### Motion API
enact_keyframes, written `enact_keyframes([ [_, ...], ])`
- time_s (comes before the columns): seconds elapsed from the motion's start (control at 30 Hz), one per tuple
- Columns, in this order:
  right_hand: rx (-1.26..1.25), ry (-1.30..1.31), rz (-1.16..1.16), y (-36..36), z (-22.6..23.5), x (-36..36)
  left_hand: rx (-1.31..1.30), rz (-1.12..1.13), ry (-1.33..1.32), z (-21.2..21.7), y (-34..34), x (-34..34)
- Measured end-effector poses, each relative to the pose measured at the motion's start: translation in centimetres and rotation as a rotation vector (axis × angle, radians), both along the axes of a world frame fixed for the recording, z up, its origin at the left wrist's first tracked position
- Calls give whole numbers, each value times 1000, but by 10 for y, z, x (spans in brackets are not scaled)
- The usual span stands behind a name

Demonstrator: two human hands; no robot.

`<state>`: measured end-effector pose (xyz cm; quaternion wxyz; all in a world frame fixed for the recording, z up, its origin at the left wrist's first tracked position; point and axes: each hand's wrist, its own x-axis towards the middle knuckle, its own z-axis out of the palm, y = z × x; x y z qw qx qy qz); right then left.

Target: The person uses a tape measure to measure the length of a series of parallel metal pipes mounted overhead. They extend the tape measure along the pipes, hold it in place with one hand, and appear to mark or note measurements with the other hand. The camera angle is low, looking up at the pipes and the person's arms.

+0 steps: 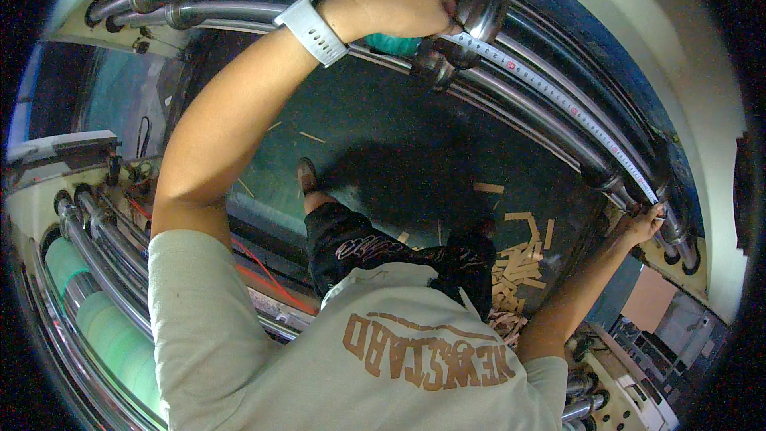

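A white tape measure blade (550,89) is stretched out along the shiny metal shafts (511,94) in front of me. My left hand (415,1) is closed at the blade's left end, beside a dark collar (481,4) on the upper shaft; a pale watch band (312,30) circles that wrist. Directly under this hand shows a teal round part (393,44), and whether it belongs to the tape measure I cannot tell. At the far right, my right hand (645,225) pinches the blade's other end, close to another dark collar (662,172).
Pale machine side frames (702,104) curve around the shafts. Strips of brown cardboard (520,267) litter the dark floor (375,128) by my feet. Behind me on the left are more metal shafts (108,251) and a green roller (120,343).
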<state>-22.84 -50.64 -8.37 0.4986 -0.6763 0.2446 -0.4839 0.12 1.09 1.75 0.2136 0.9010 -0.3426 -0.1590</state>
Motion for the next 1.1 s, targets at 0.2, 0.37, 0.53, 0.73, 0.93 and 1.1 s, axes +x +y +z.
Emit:
enact_keyframes([
  [0.2,-280,167,39,-100,-39,-38,-29,-13,-5,-12,-5,4],
  [0.37,238,-190,-123,42,6,9,-28,86,7,-4,3,-4],
  [0.53,631,-38,-91,65,-10,1,-76,14,-83,-4,1,-4],
  [0.73,797,-79,93,57,-13,7,-144,177,131,11,-13,-19],
  [0.93,836,-134,113,59,-13,10,-101,142,8,15,-13,-22],
  [1.1,838,-130,59,63,-9,13,-113,116,9,10,-9,-17],
])
